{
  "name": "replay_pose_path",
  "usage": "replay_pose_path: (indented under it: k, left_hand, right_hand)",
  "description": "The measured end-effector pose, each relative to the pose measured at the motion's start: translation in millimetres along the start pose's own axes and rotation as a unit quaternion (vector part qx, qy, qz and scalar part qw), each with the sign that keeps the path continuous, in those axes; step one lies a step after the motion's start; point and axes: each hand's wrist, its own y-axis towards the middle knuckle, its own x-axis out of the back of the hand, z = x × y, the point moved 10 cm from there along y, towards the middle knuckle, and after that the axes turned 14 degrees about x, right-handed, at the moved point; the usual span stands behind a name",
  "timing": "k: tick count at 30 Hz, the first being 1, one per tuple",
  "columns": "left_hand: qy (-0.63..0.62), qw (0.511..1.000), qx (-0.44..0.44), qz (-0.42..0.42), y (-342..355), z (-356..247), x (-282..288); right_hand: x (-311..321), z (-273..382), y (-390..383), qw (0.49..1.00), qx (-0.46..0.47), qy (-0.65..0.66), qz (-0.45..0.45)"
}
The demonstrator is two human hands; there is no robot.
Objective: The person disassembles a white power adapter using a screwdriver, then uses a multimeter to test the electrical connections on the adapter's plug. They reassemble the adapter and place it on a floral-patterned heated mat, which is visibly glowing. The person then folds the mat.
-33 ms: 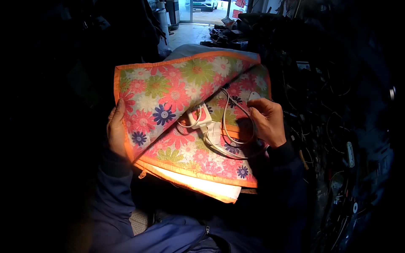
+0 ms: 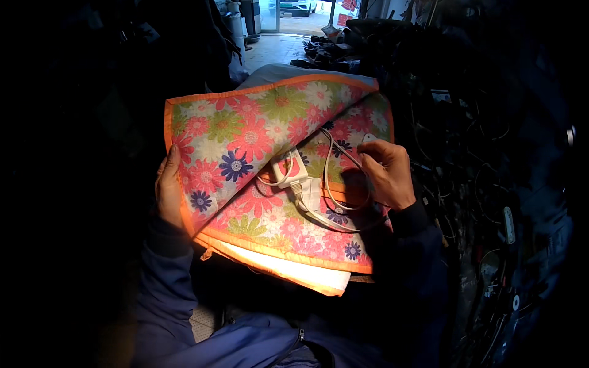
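Note:
A floral cloth pad (image 2: pixel 264 132) with orange edging lies folded in front of me, its pink, green, white and dark blue flowers brightly lit. At its left edge, my left hand (image 2: pixel 169 187) grips the cloth, thumb on top and the other fingers behind. My right hand (image 2: pixel 389 175) is closed over the right side, thumb and forefinger together at a small white piece (image 2: pixel 367 138). What that piece is, I cannot make out. Under the lifted fold sits a white box-shaped unit (image 2: pixel 293 172) with a plug-like end, and a white cable (image 2: pixel 331 196) loops from it toward my right hand.
Dark, cluttered tools and parts (image 2: pixel 485 202) fill the right side. A pale, rounded surface (image 2: pixel 270 75) shows behind the pad. Farther back are a tiled floor (image 2: pixel 273 52), a glass doorway (image 2: pixel 270 15) and a parked car (image 2: pixel 297 6). The left side is in deep shadow.
My right hand has shifted very slightly to the left and up. The lifted cloth fold has moved a touch left; my left hand keeps its grip.

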Motion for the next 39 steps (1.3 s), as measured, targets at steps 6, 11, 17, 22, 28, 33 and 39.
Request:
replay_pose_path:
  k: [6, 11, 17, 22, 28, 33, 39]
  left_hand:
    - [0.023, 0.999, -0.001, -0.042, 5.1, 13.7, 37.0]
    - [0.007, 0.998, 0.011, -0.055, 3.6, 16.7, 30.0]
    - [0.009, 0.999, 0.017, -0.042, 7.4, 17.9, 36.0]
    - [0.014, 0.999, 0.021, -0.043, 6.9, 18.0, 40.8]
    - [0.024, 0.998, 0.029, -0.043, 8.1, 19.7, 40.5]
    - [0.014, 0.998, 0.027, -0.054, 4.2, 17.0, 37.5]
    - [0.013, 0.999, -0.008, -0.033, 0.7, 8.7, 32.5]
  right_hand:
    - [-50.9, -12.8, 47.3, 0.979, 0.092, -0.155, 0.096]
    - [-72.8, -35.1, 56.6, 0.948, 0.054, -0.249, 0.191]
    - [-72.4, -47.2, 63.9, 0.934, 0.071, -0.276, 0.216]
    - [-76.4, -42.4, 65.7, 0.934, 0.100, -0.264, 0.219]
    - [-81.5, -44.6, 64.9, 0.915, 0.110, -0.301, 0.244]
    - [-91.8, -51.2, 62.0, 0.873, 0.140, -0.410, 0.224]
    - [-101.6, -12.4, 58.9, 0.906, 0.222, -0.312, 0.182]
